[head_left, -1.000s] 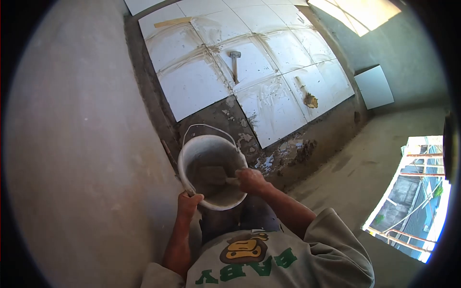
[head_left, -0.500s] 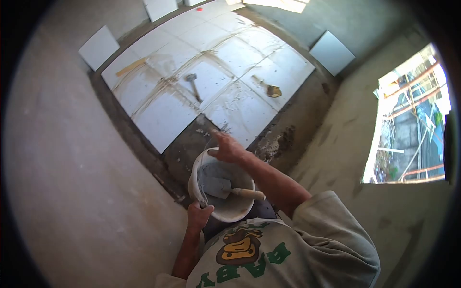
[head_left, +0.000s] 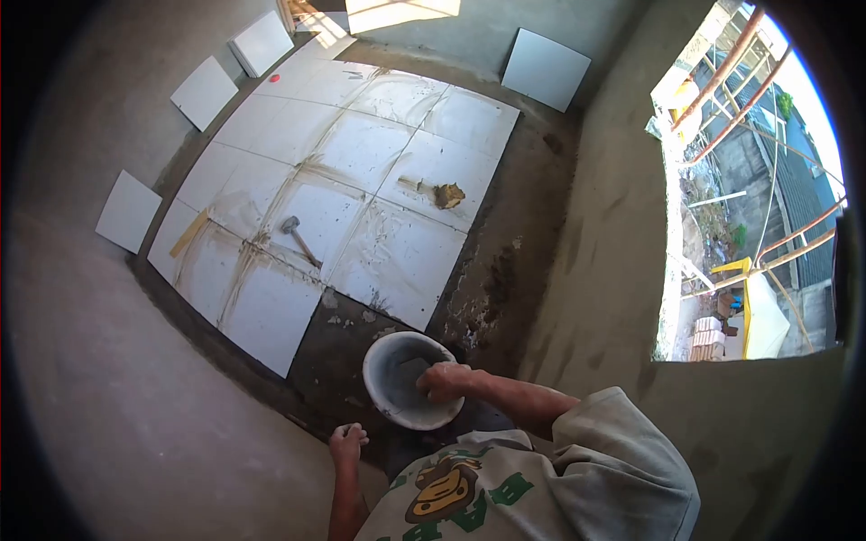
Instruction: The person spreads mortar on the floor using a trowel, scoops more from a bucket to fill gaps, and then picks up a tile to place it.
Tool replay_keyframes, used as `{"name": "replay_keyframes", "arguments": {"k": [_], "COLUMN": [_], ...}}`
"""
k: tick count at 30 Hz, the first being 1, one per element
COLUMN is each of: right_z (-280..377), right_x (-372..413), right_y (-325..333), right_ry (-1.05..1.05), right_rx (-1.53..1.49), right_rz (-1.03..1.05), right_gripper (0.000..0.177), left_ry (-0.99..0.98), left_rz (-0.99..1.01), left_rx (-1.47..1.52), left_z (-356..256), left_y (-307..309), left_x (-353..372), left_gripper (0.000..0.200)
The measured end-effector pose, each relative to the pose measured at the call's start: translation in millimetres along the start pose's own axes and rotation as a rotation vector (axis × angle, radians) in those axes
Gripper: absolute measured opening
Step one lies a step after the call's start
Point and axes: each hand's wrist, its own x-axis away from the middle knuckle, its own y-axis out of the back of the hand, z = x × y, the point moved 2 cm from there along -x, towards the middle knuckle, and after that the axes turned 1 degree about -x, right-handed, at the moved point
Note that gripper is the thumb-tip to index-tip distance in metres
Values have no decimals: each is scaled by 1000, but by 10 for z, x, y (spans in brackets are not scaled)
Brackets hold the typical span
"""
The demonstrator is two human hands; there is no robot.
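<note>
A pale round bucket [head_left: 372, 379] stands in front of my body with grey paste inside. My right hand [head_left: 442, 383] reaches into it, fingers wrapped round the handle of a trowel, whose flat grey blade [head_left: 412, 371] rests against the inside. The handle itself is hidden by the hand. To the left of the bucket and apart from it, my left hand [head_left: 348, 440] hangs with fingers curled in and appears to hold nothing. Beyond the bucket lies bare, rough floor [head_left: 338, 347] with grey crumbs beside the laid white tiles [head_left: 271, 316].
A mallet [head_left: 300, 240], a yellowish strip [head_left: 189, 234] and a yellow-brown sponge-like lump [head_left: 448, 196] lie on the tiles. Loose tiles [head_left: 546, 70] lean on the walls, several at left. A window opening [head_left: 749, 198] is at right, with scaffold poles outside.
My right hand has come back from beyond the bucket rim and taken hold of the trowel. My left hand has let go of the rim. The view has turned to the right.
</note>
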Motion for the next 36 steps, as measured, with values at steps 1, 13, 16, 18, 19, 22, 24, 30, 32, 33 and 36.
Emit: {"name": "replay_keyframes", "arguments": {"k": [1,13,16,18,19,22,24,30,32,33,36], "right_z": [-113,-1386,-1741,-1928,-2047,-2494,-2823,-3737,-3988,-4081,-4527], "right_x": [-11,1056,1339,1555,1638,1857,1953,2104,2130,2155,2149], "right_y": [121,2757,3343,3753,3941,4650,5096,6194,6402,6524,6916], "right_ry": [-13,-427,-511,-582,-586,-663,-698,-746,-764,-775,-782], "right_rx": [3,2,-36,-147,-138,-184,-276,-257,-323,-337,-324], "right_rz": [15,-458,-648,-714,-722,-832,-956,-1048,-1045,-1039,-1021], "right_gripper": [24,36,36,36,36,36,38,39,38,38,38], "left_ry": [17,-161,-67,-87,-48,-8,-1,-239,-267,-295,-404], "left_rz": [-84,-76,128,215,253,279,262,294,398,444,442], "left_rx": [11,-209,-249,-218,-322,-415,-427,-599,-485,-482,-290], "left_z": [-137,-1238,-1510,-1751,-1928,-2255,-2347,-3590,-3979,-4336,-5158], "left_y": [-54,-1846,-2349,-2661,-2804,-3307,-3563,-5131,-5599,-5899,-6528], "left_x": [-111,-1143,-1372,-1539,-1593,-1987,-2392,-3081,-3425,-3464,-3639], "left_gripper": [25,21,15,12,15,23,28,54,57,55,52]}}
